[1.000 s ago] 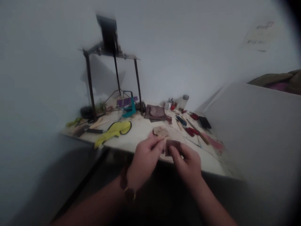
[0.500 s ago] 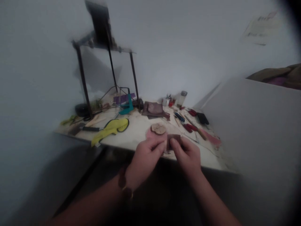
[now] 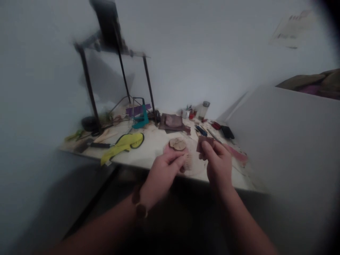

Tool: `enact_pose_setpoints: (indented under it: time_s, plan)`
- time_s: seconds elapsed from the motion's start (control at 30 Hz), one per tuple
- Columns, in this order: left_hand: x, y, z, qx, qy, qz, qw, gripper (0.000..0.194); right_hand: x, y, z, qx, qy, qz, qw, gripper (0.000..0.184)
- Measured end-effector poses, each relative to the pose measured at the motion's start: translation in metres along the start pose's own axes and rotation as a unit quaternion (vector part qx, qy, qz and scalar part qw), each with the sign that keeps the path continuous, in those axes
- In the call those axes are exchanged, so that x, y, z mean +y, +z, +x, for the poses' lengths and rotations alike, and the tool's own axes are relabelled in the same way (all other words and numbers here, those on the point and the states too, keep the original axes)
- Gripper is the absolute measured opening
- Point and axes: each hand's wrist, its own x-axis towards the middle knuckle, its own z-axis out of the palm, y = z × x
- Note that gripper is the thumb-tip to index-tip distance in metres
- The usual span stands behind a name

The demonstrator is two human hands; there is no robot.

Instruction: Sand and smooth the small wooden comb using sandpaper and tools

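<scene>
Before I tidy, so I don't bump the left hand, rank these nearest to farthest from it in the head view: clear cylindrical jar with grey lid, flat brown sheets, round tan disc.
1. Round tan disc: just beyond the left hand.
2. Flat brown sheets: behind the disc.
3. Clear cylindrical jar: far back, right side.

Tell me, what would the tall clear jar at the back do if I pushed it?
The jar would probably tip if pushed near its lid, being taller than wide. Lying down, it might roll, since its sides look round.
</scene>
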Motion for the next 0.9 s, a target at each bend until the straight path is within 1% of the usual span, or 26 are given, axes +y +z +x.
enact_pose_setpoints:
  time_s: [0.07, 0.13, 0.23, 0.33, 0.43, 0.53, 0.6, 0.63, 0.67, 0.73, 0.77, 0.83, 0.9]
  plan:
    - [0.001, -0.002, 0.002, 0.018, 0.014, -0.011, 1.0, 0.03, 0.005, -0.001, -0.001, -0.01, 0.024, 0.033, 0.999, 0.039]
    - [0.001, -0.004, 0.004, 0.036, 0.023, -0.021, 0.999, 0.031, 0.011, 0.001, -0.007, -0.037, 0.042, 0.056, 0.997, 0.036]
    - [0.001, -0.006, 0.004, 0.053, 0.045, -0.012, 0.998, 0.029, 0.017, 0.006, -0.017, -0.067, 0.055, 0.092, 0.992, 0.031]
    - [0.0, -0.007, 0.004, 0.05, 0.07, 0.004, 0.996, 0.023, 0.018, 0.011, -0.023, -0.082, 0.066, 0.131, 0.986, 0.026]
    - [-0.002, -0.007, 0.005, 0.03, 0.04, -0.04, 0.998, 0.026, 0.014, 0.014, -0.025, -0.092, 0.07, 0.145, 0.983, 0.025]
    - [-0.004, -0.008, 0.005, -0.01, 0.013, -0.118, 0.993, 0.032, 0.003, 0.016, -0.025, -0.089, 0.062, 0.141, 0.984, 0.025]
    - [-0.002, -0.009, 0.004, -0.028, 0.008, -0.137, 0.99, 0.038, -0.006, 0.017, -0.025, -0.083, 0.052, 0.126, 0.987, 0.025]
    - [-0.001, -0.009, 0.004, -0.027, 0.01, -0.129, 0.991, 0.04, -0.01, 0.017, -0.026, -0.079, 0.046, 0.113, 0.989, 0.024]
    - [0.0, -0.009, 0.003, -0.02, 0.016, -0.108, 0.994, 0.037, -0.014, 0.017, -0.026, -0.072, 0.037, 0.095, 0.992, 0.023]
    - [0.003, -0.01, 0.004, 0.003, 0.034, -0.059, 0.998, 0.022, -0.021, 0.017, -0.026, -0.052, 0.013, 0.051, 0.997, 0.023]
    - [0.003, -0.011, 0.004, 0.014, 0.04, -0.041, 0.998, 0.022, -0.024, 0.017, -0.027, -0.037, 0.001, 0.032, 0.999, 0.024]
    - [0.002, -0.012, 0.006, 0.036, 0.04, -0.028, 0.998, 0.034, -0.026, 0.016, -0.027, -0.011, -0.015, 0.015, 1.0, 0.025]
    - [-0.002, -0.014, 0.008, 0.045, 0.027, -0.047, 0.998, 0.036, -0.027, 0.015, -0.028, -0.01, -0.017, 0.023, 1.0, 0.025]
